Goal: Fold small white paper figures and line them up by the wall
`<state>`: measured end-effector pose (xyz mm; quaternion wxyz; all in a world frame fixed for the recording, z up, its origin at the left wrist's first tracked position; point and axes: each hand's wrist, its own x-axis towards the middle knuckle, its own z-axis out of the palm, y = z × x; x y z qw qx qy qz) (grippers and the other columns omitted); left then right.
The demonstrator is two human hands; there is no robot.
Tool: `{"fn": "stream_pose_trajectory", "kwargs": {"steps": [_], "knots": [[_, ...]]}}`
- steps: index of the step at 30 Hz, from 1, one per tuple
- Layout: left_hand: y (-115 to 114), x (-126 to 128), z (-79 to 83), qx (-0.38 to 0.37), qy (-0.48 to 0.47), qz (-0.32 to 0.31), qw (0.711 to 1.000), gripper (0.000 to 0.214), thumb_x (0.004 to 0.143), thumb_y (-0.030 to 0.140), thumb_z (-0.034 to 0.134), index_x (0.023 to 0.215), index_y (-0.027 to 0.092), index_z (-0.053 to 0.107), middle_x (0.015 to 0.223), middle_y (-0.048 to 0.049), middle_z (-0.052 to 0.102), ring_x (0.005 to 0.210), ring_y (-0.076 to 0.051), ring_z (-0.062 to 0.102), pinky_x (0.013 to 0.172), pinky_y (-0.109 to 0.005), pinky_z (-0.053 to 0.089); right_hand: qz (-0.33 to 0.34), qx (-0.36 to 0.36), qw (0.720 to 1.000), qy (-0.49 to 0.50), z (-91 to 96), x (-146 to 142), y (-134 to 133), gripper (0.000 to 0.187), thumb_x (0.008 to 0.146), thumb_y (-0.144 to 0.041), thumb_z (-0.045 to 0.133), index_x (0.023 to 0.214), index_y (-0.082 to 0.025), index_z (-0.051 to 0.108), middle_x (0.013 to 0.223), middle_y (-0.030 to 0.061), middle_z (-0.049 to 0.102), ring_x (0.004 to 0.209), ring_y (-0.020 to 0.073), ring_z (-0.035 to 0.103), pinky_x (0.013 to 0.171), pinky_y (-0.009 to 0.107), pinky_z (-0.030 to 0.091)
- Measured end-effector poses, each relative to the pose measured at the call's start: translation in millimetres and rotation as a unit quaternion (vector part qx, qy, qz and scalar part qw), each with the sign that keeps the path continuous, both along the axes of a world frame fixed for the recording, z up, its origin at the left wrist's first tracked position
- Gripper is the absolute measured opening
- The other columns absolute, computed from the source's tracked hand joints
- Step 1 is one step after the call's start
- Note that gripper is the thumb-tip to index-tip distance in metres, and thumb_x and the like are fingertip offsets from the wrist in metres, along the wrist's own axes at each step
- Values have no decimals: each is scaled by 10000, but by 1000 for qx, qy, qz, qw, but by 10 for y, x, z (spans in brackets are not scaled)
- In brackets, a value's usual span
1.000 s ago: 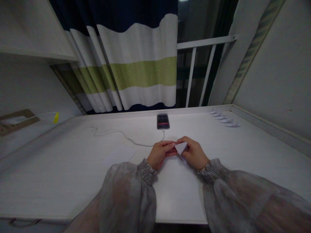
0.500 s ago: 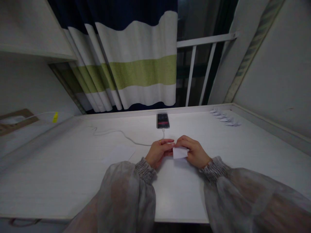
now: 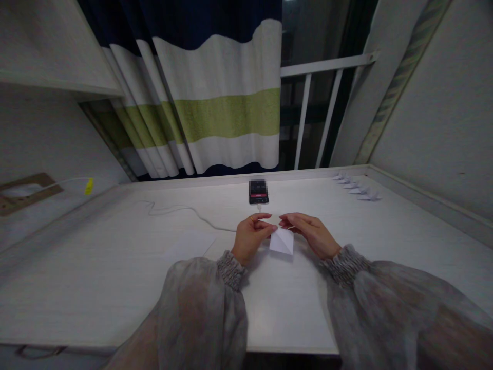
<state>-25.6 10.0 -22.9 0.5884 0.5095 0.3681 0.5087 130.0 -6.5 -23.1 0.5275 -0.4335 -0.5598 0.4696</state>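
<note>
A small folded piece of white paper (image 3: 282,241) with a diagonal crease hangs just above the desk, in front of me. My left hand (image 3: 252,236) pinches its upper left corner between thumb and fingers; a ring is on one finger. My right hand (image 3: 314,236) is at the paper's upper right, its fingers bent over a thin white edge that looks like a flap. The right thumb is mostly hidden. Grey sheer sleeves cover both forearms.
Beyond my hands a phone (image 3: 258,191) lies on the white desk (image 3: 115,288), its cable (image 3: 208,222) running left. Several folded white paper shapes (image 3: 358,189) stand in a row at back right. A flat white sheet (image 3: 190,245) lies left of my hands. A curtain (image 3: 227,113) hangs behind.
The folded paper has turned and now shows a diamond-like face with a crease. My right hand has loosened and shifted slightly right, while my left hand keeps its pinch.
</note>
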Motion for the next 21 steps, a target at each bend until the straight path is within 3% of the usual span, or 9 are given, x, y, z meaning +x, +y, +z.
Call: {"fn": "stream_pose_trajectory", "kwargs": {"steps": [4,9,15,21], "knots": [[-30,12,-20,46,25,-6,999,358,552,190,691,887,136,577,623,-5,652,566,-105,588,602,-235,475,34,-30,998,-41,21,-71,-28,253,586,-363,663,698,-141,621,659,6,616,614,117,534,592,253,409],[-23,12,-48,84,42,6,996,337,590,205,667,907,155,566,662,-6,651,616,-105,594,624,-226,463,19,-53,998,-31,28,-85,-44,256,539,-359,687,618,-136,589,569,-20,576,519,88,490,520,234,374],[-23,27,-27,30,17,-26,999,528,503,166,726,973,151,487,668,16,612,590,-84,574,593,-205,441,-14,-33,998,-55,-12,-57,-16,246,544,-352,675,625,-135,591,564,-23,554,499,79,455,486,223,344],[-19,32,-3,-2,-6,-21,1000,546,484,151,737,965,143,476,641,20,608,572,-88,575,598,-217,445,-8,-26,997,-67,-5,-61,-37,263,573,-390,650,625,-143,579,554,-21,540,492,82,444,465,221,332]]}}
